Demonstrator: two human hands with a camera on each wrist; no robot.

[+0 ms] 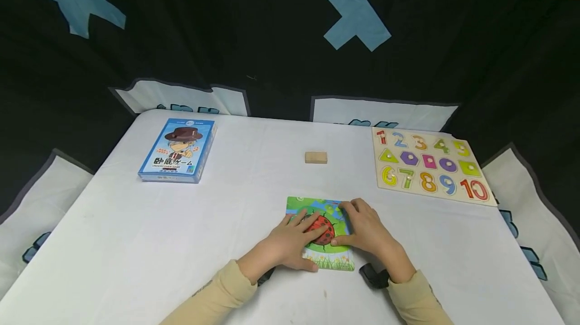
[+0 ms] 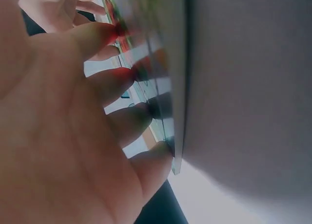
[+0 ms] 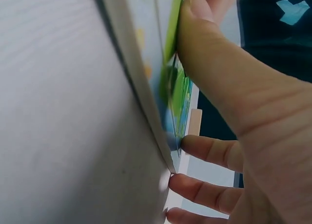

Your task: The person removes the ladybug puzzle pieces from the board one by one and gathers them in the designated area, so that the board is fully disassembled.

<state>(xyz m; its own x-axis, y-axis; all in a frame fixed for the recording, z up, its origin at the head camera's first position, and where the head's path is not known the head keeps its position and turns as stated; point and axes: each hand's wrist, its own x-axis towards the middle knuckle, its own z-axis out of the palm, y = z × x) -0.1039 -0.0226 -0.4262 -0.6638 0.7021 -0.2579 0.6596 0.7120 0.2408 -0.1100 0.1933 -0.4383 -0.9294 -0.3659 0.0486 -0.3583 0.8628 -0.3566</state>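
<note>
A ladybug jigsaw puzzle [image 1: 337, 260] lies flat on the white table, with seams between its pieces showing in both wrist views. My left hand [image 1: 290, 242] rests on its left part with spread, fairly straight fingers; in the left wrist view their fingertips [image 2: 127, 74] touch the glossy surface. From the right, my right hand [image 1: 368, 229] touches the puzzle. Its thumb [image 3: 202, 39] presses the picture, and the index finger rests on top near the far right corner. The other fingers reach down beside the edge. Part of the picture is hidden under both hands.
A small wooden block [image 1: 315, 157] lies beyond the puzzle. At the back right is a number and shape board [image 1: 432, 166]. A blue game box [image 1: 178, 151] lies at the back left. Black cloth [image 1: 272, 53] hangs behind the white table [image 1: 136, 244].
</note>
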